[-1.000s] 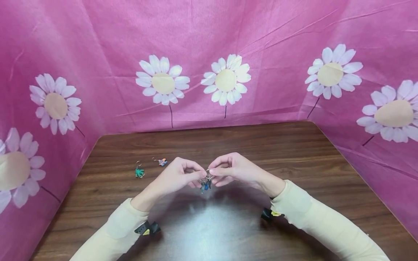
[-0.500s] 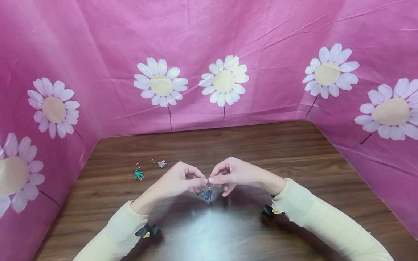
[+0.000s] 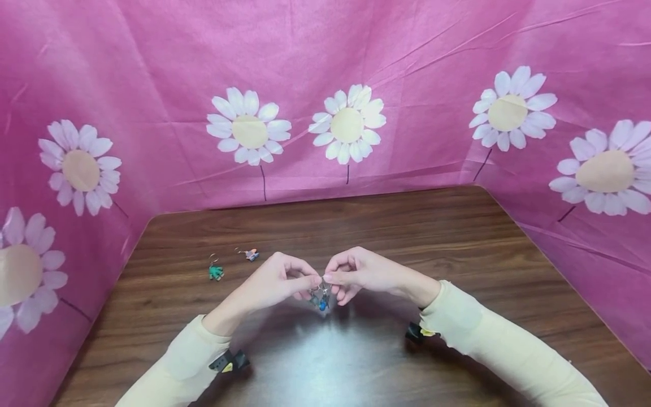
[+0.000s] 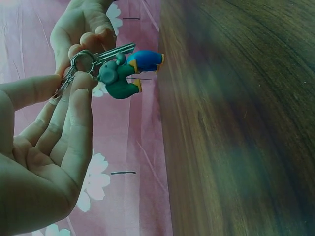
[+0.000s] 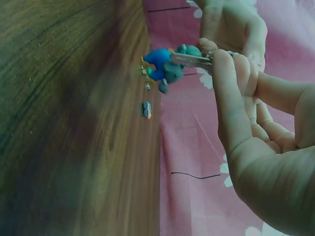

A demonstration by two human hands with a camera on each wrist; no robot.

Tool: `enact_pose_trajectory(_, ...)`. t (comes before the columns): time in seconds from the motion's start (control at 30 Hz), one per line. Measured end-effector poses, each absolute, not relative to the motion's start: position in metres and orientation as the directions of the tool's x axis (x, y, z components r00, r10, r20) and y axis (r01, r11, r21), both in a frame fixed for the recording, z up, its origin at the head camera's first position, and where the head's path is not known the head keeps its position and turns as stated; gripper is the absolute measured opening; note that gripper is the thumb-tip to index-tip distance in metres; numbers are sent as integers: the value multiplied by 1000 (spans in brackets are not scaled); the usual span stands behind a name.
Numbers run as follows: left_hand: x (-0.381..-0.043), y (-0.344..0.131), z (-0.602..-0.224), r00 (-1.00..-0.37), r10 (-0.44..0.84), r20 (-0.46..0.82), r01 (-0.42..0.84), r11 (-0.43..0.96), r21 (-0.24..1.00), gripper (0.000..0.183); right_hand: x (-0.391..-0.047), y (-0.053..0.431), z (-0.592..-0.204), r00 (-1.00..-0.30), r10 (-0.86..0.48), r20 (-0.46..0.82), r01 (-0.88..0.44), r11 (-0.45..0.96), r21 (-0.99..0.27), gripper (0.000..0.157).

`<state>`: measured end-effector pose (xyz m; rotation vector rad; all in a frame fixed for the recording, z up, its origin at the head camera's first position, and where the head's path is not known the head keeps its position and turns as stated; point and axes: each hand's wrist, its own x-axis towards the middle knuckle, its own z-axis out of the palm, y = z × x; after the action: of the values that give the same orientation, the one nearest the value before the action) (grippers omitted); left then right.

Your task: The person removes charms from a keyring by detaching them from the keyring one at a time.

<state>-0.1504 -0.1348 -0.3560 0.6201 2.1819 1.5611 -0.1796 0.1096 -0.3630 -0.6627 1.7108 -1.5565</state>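
Observation:
Both hands meet above the middle of the table. My left hand (image 3: pixel 282 280) pinches a metal key ring (image 4: pixel 82 61) between thumb and fingertips. From the facing side my right hand (image 3: pixel 363 274) pinches at the same ring cluster, its thumb tip almost against the left one. A silver key (image 4: pixel 117 52) hangs from the rings. Beside it dangle small animal figures: a green-grey one with yellow feet (image 4: pixel 117 81) and a blue one (image 4: pixel 145 60). In the right wrist view the key (image 5: pixel 189 60) overlaps the figures. Fingertips hide part of the rings.
At the back left of the wooden table (image 3: pixel 432 226) lie a green figure keychain (image 3: pixel 216 273) and, just right of it, an orange-and-blue keychain (image 3: pixel 251 255). A pink cloth (image 3: pixel 417 113) printed with daisies stands around the table's back and sides.
Both hands have come slightly lower and nearer the body with the key ring between them. The hanging figures have swung and turned a little. The two keychains on the table stay put.

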Motion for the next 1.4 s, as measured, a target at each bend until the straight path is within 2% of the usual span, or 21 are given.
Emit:
enact_pose_trajectory(0.13,-149,-134,-357,-840,541,-45,123,270,955,16,-178,111,-367,-615,-774,-153,118,101,-988,17)
enact_pose_trajectory(0.4,-151,-131,-350,-881,474,-6,120,234,965,21,-179,110,-366,-670,-730,-134,212,-16,-977,14)
enact_pose_trajectory(0.7,-145,-131,-347,-854,519,-35,193,379,905,14,-180,116,-361,-593,-776,-215,160,148,-976,25)
enact_pose_trajectory(0.83,-142,-130,-347,-853,521,-41,210,414,886,13,-178,115,-362,-584,-779,-230,153,173,-973,23)
enact_pose_trajectory(1.03,-142,-130,-347,-861,508,-19,207,385,899,13,-178,113,-367,-590,-788,-175,163,97,-982,17)
enact_pose_trajectory(1.2,-144,-129,-347,-883,469,8,184,331,925,16,-179,113,-369,-629,-761,-160,249,-2,-969,12)
enact_pose_trajectory(1.3,-145,-127,-347,-892,451,12,168,307,937,19,-181,113,-371,-641,-750,-164,288,-38,-957,13)
enact_pose_trajectory(1.4,-146,-129,-347,-892,452,-2,155,310,938,19,-184,113,-372,-619,-767,-171,288,-20,-957,16)
